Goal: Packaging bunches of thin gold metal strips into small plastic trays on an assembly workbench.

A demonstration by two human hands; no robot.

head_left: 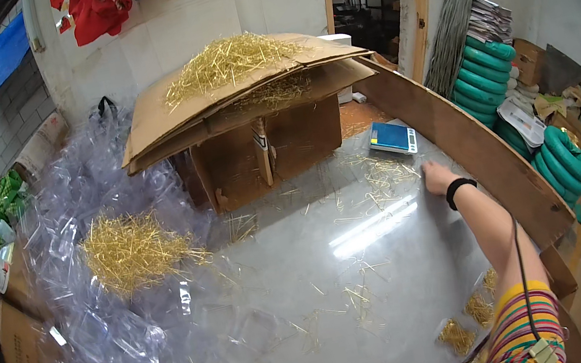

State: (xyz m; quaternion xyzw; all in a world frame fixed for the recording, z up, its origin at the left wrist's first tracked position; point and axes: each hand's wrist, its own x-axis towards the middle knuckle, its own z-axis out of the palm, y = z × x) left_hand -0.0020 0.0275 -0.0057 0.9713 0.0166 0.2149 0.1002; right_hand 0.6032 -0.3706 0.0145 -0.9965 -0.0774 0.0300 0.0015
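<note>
Grey tabletop (415, 268), brown board (465, 135) right of blue scale (392, 138), maybe to fence strays in. Your right hand (441, 178) is just below scale, fingers curled, can't tell if holding anything. Loose gold strands (390, 172) scattered near scale.

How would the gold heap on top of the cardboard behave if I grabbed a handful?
The gold heap would probably shed pieces, since thin strands lie scattered over the grey table. It would likely tangle, as its pieces cross every way.
</note>
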